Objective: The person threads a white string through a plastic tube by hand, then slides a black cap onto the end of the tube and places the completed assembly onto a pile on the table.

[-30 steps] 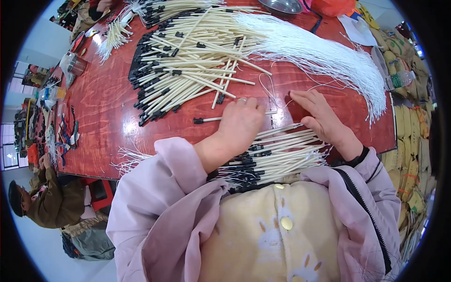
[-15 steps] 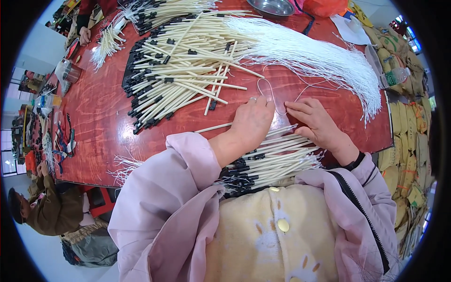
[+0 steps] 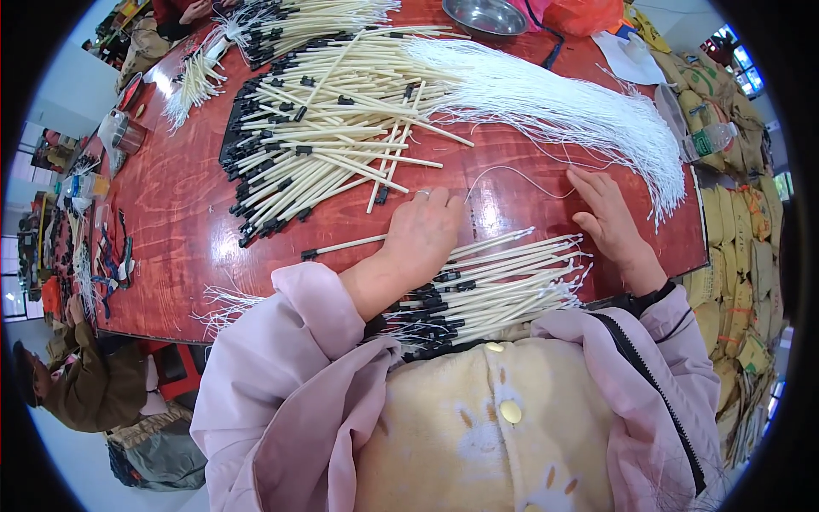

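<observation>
Under the curled fingers of my left hand (image 3: pixel 424 232) is a thin cream stick (image 3: pixel 350 245) with a black clip-like end, pointing left. A white string (image 3: pixel 512 169) rises in an arc from beside that hand and runs right to the fingertips of my right hand (image 3: pixel 612 220). The right hand's fingers lie close together around the string's end, with the thumb held apart. Below both hands, near my body, lies a row of cream sticks (image 3: pixel 503 294) with black ends at left and white string tips at right.
A large heap of black-ended sticks (image 3: pixel 316 154) covers the far middle of the red table (image 3: pixel 188 247). Beside it spreads a thick bundle of white strings (image 3: pixel 580 102). A metal bowl (image 3: pixel 486 17) stands at the back. Stacked sacks (image 3: pixel 738 256) line the right; another person (image 3: pixel 94 384) sits at left.
My right hand has moved right, drawing the string's loop out into a wide arc. My left hand has shifted left and slightly down with the stick, whose black end now shows.
</observation>
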Demonstrator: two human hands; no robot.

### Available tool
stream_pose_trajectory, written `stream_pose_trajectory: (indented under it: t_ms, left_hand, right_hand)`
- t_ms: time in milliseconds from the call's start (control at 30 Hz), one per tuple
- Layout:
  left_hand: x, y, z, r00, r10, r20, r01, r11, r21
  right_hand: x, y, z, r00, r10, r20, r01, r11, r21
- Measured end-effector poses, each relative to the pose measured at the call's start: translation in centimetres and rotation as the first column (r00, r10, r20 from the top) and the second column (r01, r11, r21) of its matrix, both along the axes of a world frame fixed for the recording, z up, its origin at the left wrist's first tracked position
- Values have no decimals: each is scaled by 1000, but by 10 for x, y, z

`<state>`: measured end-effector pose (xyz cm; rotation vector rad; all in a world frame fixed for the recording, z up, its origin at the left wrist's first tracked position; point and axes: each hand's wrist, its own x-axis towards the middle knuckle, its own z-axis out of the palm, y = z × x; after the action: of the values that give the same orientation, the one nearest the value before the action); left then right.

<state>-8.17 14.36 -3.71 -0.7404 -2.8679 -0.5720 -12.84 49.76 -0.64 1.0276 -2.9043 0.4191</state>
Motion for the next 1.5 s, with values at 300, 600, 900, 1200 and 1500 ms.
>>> stream_pose_trajectory:
  t_ms: [300, 600, 900, 1200, 1500]
  left_hand:
    - [1, -3, 7, 999, 12, 42, -9, 998, -64]
    - [3, -8, 11, 999, 46, 28, -46, 999, -11]
    - [6, -19, 12, 995, 90, 42, -85, 991, -101]
    - [-14, 8, 12, 996, 61, 59, -53, 991, -124]
    - [-29, 41, 16, 995, 5, 104, 8, 992, -129]
  right_hand:
    - [-32, -94, 7, 974, 226, 31, -226, 974, -5]
    - [-19, -87, -2, 937, 330, 111, -335, 942, 30]
    - [-13, -82, -1, 942, 292, 163, -294, 956, -11]
    - [0, -92, -2, 923, 334, 192, -326, 943, -69]
    - [2, -94, -6, 929, 348, 128, -334, 935, -118]
